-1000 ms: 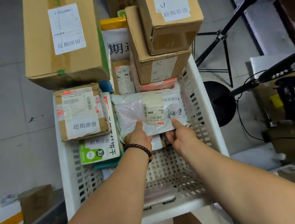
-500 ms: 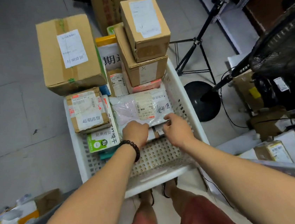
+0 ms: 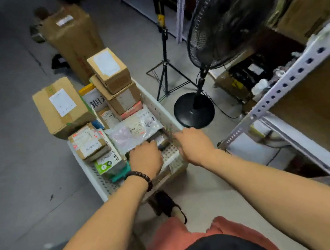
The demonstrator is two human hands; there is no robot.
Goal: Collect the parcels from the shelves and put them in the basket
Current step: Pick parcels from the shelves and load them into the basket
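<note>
A white perforated basket [image 3: 83,162] stands on the floor, filled with several labelled parcels. A soft clear-plastic parcel [image 3: 133,131] with a white label lies on top near its front right. My left hand [image 3: 145,159], with a bead bracelet at the wrist, has its fingertips at the parcel's near edge. My right hand [image 3: 195,144] hovers over the basket's right rim, apart from the parcel and holding nothing. Cardboard boxes are stacked at the far end: one large box [image 3: 61,107] and two smaller stacked ones [image 3: 113,77]. A small taped box [image 3: 88,142] lies on a green-labelled packet [image 3: 108,162].
A black standing fan [image 3: 230,18] with a round base [image 3: 194,109] stands right of the basket, next to a tripod [image 3: 165,67]. A perforated metal shelf rack [image 3: 288,82] fills the right side. A tall cardboard box [image 3: 74,36] stands on the grey floor behind the basket.
The camera has risen and turned right, so the basket looks smaller. The plastic parcel now lies in the basket. My right hand has come off it toward the right rim.
</note>
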